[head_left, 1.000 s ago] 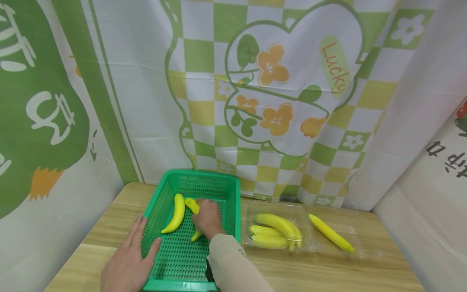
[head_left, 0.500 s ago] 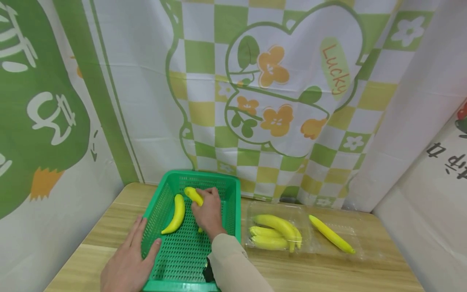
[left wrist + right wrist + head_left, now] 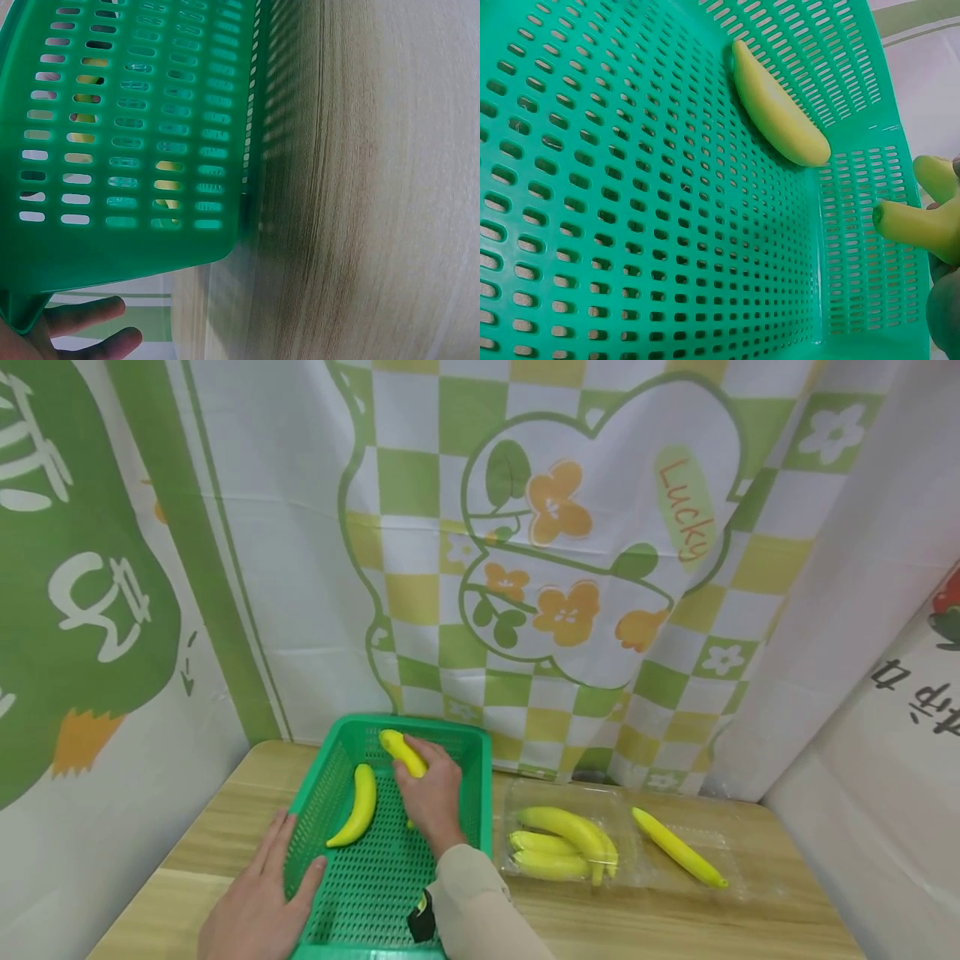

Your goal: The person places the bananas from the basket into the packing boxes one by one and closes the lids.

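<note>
Banana (image 3: 405, 753), yellow and curved, sits gripped in right hand (image 3: 432, 795) over far half of green perforated plastic basket (image 3: 360, 893), long axis slanting from far-left corner toward near edge, left hand (image 3: 258, 893) farther off, straight-fingered at left edge; fingers hide its middle, can't tell if 1 piece or 2.

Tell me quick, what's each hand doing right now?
Left hand: open, at the green basket's rim.
Right hand: holding at least one banana.
</note>
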{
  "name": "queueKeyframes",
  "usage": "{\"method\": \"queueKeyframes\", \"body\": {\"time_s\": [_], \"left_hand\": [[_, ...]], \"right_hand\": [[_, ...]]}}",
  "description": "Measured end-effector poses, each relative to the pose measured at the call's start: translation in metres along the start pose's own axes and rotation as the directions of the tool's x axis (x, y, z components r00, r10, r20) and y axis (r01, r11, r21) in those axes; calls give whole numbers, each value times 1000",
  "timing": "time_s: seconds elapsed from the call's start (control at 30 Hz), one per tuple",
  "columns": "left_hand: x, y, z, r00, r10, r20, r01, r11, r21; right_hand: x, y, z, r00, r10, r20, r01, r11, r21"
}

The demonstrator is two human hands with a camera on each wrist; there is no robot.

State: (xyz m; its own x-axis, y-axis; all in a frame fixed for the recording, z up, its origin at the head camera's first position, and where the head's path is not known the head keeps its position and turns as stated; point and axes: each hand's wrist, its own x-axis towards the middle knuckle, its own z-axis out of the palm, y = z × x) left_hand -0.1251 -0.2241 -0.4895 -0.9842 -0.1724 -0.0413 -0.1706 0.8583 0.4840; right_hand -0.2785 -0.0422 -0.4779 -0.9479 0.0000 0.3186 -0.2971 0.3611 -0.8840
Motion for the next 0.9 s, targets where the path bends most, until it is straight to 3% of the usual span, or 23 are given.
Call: {"method": "queueKeyframes", "body": {"time_s": [0.4, 0.9], "left_hand": [[7, -1, 0, 999, 3, 40, -3, 1000, 1], [6, 1, -4, 996, -41, 82, 41, 999, -2]], "right_hand": [[3, -1, -3, 997, -24, -79, 26, 999, 25], [0, -5, -3, 997, -30, -67, 34, 998, 48]]}}
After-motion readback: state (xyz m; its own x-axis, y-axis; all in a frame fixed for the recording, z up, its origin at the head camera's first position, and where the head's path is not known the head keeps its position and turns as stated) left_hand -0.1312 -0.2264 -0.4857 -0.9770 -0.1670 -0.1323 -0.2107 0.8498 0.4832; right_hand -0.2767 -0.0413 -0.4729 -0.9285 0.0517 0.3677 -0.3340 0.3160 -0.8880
